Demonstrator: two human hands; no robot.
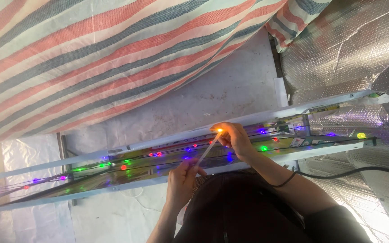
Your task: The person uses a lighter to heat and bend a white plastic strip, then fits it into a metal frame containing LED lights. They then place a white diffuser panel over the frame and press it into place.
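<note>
Seems to be mid-way through a fine joining step at one lamp on a light string, judged from where both hands meet

Grips a thin white stick (pixel 206 150) in the left hand (pixel 183 180), thumb and fingers closed narrow around its lower end, and slants it up toward 1 o'clock. Meets the right hand (pixel 236 138) at the stick's upper tip, right where an orange bulb (pixel 219 130) glows. Bunches the right fingertips close around that glow; cannot tell whether pinching the bulb or only steadying it, since the fingers hide the contact. Wears a black band (pixel 287 182) on the right wrist.

Places the bulb at about 12 o'clock from the left hand, against the upper white rail of a long flat panel (pixel 113 155) running from 8 o'clock to 2 o'clock across the view. Carries along that panel a string of small lights (pixel 158 154), red, green, blue and purple, on thin dark wires, with more out toward 3 o'clock.

Shows behind, from 9 to 12 o'clock, a striped tarpaulin (pixel 91 54); at 1 to 3 o'clock, silver bubble foil (pixel 347 49); at 4 o'clock, a black cable (pixel 361 171) trailing off

Calls next, most likely, for a steady stick tip kept on the bulb, a firm right-hand hold, and care not to snag the neighbouring wires
</note>
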